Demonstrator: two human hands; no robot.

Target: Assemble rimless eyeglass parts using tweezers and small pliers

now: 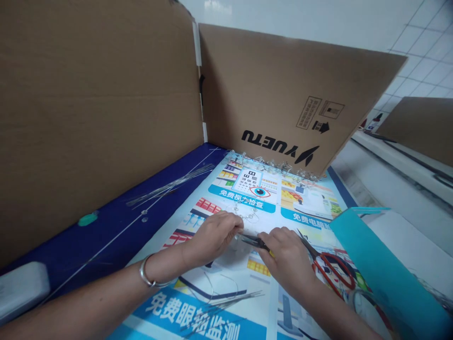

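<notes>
My left hand (223, 230) pinches a thin wire strung with clear beads (250, 213), which loops up beyond my fingers over the printed sheet. My right hand (285, 252) is closed around pliers (255, 242) with dark jaws and a bit of yellow on the handle. The jaws point left, close to my left fingertips and a bead there. Whether they grip the wire is too small to tell. Scissors (336, 274) with red handles lie just right of my right hand.
Cardboard walls (283, 94) stand behind and at the left. Beaded wire pieces (272, 165) line the back wall's foot. Loose wires lie in one bundle (171, 184) at left and another (222, 307) in front. A teal box (385, 264) and a tape roll (370, 309) sit at right.
</notes>
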